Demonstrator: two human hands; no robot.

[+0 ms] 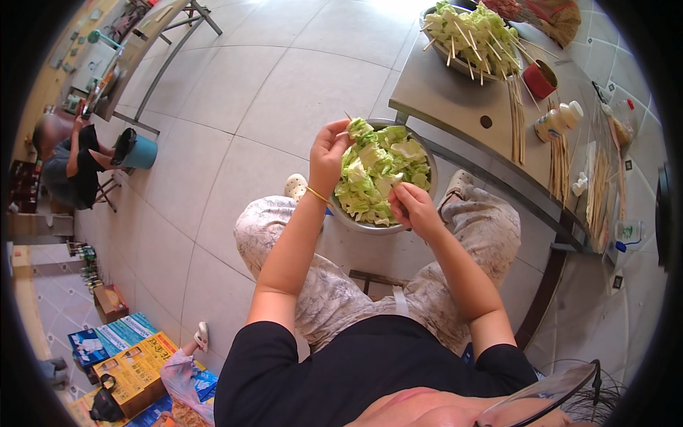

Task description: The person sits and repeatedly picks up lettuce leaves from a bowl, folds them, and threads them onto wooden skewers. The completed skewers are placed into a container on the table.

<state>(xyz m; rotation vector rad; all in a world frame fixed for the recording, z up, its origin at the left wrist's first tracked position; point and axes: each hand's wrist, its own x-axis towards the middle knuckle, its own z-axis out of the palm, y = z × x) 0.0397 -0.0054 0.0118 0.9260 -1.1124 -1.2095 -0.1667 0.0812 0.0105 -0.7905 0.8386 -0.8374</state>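
Note:
My left hand [329, 147] pinches a thin skewer [348, 115] at the left rim of the metal bowl [368, 230]. Torn green leaves [361, 131], like cabbage or lettuce, are threaded on the skewer; its pointed tip shows past the fingers. Loose leaf pieces [373, 179] fill the bowl between my knees. Over the bowl's right side, my right hand [419, 211] holds a small leaf piece [398, 178] with a pale edge between thumb and fingers. The fingers hide part of that piece.
On the steel table [453, 101] to the right, a bowl [448, 56] holds leaf-filled skewers [475, 37]. Bare skewers [516, 123], a red tin [540, 79] and a capped bottle [558, 121] lie there too. A person [69, 160] sits left by a blue bucket [140, 151]; cartons [130, 368] stand lower left.

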